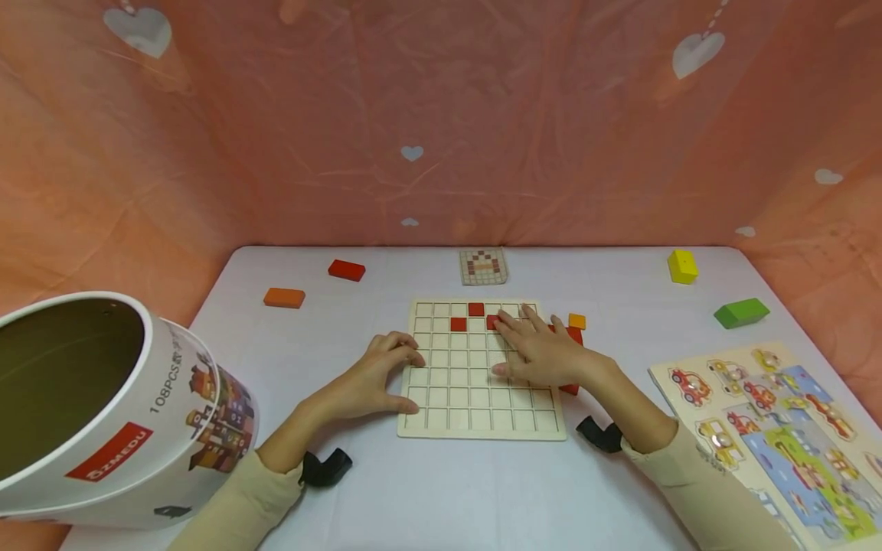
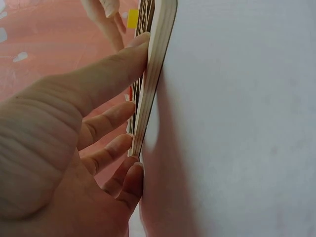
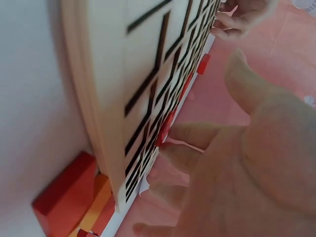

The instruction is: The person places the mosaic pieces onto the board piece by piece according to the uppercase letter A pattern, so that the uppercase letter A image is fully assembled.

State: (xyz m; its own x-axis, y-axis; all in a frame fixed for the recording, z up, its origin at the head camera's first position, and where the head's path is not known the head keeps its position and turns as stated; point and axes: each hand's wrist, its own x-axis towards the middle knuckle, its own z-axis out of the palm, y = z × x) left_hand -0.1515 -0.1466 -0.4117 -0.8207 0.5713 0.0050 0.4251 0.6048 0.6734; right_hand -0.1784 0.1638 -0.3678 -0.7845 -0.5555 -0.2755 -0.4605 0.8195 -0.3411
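A pale wooden grid board [image 1: 448,421] lies flat in the middle of the table. Red square tiles sit in its upper cells, among them a top tile [image 1: 476,309] and a left tile [image 1: 458,324]. My left hand [image 1: 368,379] rests along the board's left edge, its thumb and fingertips touching the rim. My right hand [image 1: 547,353] is spread over the right side of the board, and in the right wrist view its index fingertip touches a red tile [image 3: 167,129]. Beside the board's right edge lie red pieces [image 1: 575,335] and an orange piece [image 1: 577,321], partly hidden by that hand.
A small pattern card [image 1: 484,279] lies behind the board. Farther out are red [image 1: 347,270], orange [image 1: 284,298], yellow [image 1: 682,267] and green [image 1: 741,313] blocks. A large white bucket [image 1: 165,482] stands at left; a picture puzzle board [image 1: 678,417] lies at right.
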